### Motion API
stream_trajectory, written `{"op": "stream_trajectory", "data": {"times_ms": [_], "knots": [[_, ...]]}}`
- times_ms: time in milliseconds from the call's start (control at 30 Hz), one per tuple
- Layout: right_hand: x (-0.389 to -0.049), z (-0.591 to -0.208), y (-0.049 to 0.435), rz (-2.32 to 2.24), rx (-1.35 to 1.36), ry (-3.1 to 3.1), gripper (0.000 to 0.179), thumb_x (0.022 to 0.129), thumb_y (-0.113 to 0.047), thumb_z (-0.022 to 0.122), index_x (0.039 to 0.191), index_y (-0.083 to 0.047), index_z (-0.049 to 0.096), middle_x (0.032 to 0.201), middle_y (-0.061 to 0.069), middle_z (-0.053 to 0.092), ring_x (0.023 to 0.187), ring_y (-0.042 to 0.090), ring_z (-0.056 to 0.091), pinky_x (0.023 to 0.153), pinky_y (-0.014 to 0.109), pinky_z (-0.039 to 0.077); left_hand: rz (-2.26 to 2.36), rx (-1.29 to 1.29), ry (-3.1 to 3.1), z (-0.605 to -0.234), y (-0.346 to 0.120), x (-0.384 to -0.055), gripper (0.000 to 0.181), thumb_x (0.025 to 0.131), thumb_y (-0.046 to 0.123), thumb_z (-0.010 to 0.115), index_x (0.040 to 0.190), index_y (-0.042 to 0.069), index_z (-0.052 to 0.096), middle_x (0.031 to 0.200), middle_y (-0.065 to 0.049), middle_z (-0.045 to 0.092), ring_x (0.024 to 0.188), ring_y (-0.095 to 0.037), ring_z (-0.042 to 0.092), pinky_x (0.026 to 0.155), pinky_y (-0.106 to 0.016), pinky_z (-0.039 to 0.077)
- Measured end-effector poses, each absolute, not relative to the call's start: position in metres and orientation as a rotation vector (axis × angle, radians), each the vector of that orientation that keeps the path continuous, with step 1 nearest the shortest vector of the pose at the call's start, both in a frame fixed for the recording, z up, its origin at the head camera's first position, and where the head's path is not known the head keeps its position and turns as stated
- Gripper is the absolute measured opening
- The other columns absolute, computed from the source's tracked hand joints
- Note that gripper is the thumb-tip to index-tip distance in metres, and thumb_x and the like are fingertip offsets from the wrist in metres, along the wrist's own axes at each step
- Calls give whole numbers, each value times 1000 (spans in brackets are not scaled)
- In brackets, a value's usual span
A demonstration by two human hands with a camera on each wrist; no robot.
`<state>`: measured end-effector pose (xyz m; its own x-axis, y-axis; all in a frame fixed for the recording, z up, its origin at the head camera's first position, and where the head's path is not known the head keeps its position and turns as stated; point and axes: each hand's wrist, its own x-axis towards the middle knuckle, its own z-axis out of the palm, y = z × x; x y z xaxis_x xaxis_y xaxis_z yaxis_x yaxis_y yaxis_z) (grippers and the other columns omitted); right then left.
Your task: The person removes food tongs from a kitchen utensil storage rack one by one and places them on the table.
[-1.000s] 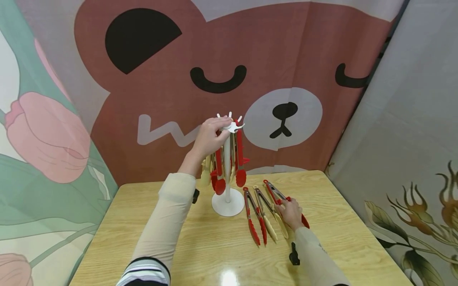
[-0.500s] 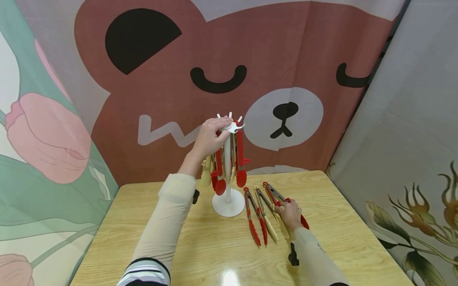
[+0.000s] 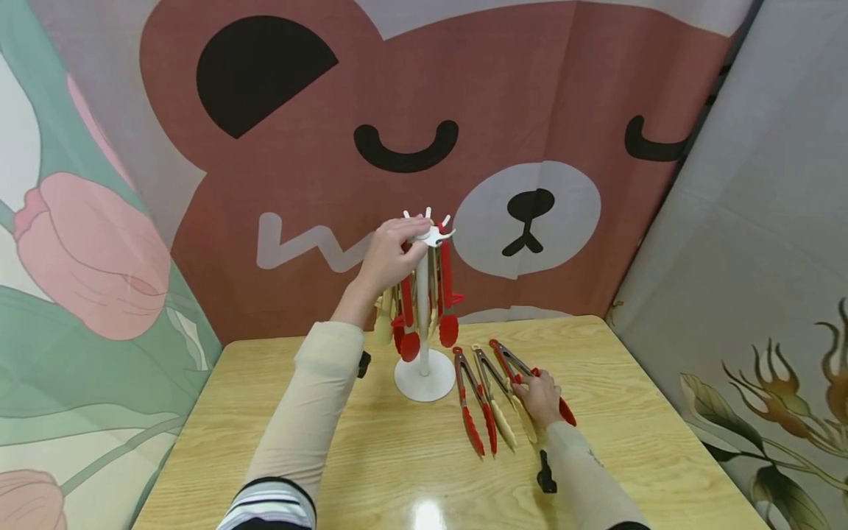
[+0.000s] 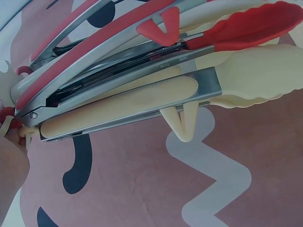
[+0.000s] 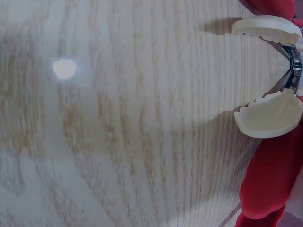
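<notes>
At the top of a white rack (image 3: pixel 424 386), my left hand (image 3: pixel 391 252) grips the hook ring, thumb lower than the fingers. Red tongs (image 3: pixel 447 283) and cream tongs (image 3: pixel 383 320) hang from its hooks; in the left wrist view the hanging cream tongs (image 4: pixel 123 106) lie beside red-tipped ones (image 4: pixel 246 28). On the table my right hand (image 3: pixel 539 397) holds the rightmost red tongs (image 3: pixel 506 358), whose red head (image 5: pixel 270 182) shows in the right wrist view. The palm side of that hand is hidden.
Left of the held tongs lie spread cream tongs (image 3: pixel 500 419) and another red pair (image 3: pixel 467 397), heads toward me. They rest on a wooden table (image 3: pixel 384 471), right of the rack's round base. A bear-print curtain (image 3: pixel 298 184) hangs behind the table.
</notes>
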<state>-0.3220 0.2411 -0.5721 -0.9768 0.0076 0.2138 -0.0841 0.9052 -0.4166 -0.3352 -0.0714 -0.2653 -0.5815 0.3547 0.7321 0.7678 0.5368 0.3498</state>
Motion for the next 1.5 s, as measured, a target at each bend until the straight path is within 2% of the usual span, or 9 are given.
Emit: {"op": "stream_trajectory", "data": {"times_ms": [767, 1133, 1500], "knots": [[-320, -577, 239, 614, 55, -2879, 27, 82, -23, 64, 100, -3, 68, 101, 27, 53, 92, 41, 48, 65, 47, 34, -918, -915, -2172, -265, -68, -334, 33, 84, 12, 49, 112, 1, 62, 116, -8, 58, 114, -18, 48, 97, -31, 32], [-323, -578, 238, 594, 60, -2869, 28, 83, -21, 63, 101, -1, 67, 109, 31, 50, 102, 43, 45, 76, 54, 34, -914, -916, -2155, -266, -69, -335, 33, 83, 12, 48, 110, 0, 63, 115, -9, 59, 113, -18, 49, 98, -31, 31], [-327, -581, 238, 655, 95, -2862, 31, 88, -23, 56, 103, 2, 66, 111, 30, 51, 107, 42, 42, 81, 59, 31, -908, -908, -2155, -266, -70, -335, 32, 83, 11, 48, 109, 0, 64, 114, -9, 59, 112, -18, 49, 98, -30, 31]]}}
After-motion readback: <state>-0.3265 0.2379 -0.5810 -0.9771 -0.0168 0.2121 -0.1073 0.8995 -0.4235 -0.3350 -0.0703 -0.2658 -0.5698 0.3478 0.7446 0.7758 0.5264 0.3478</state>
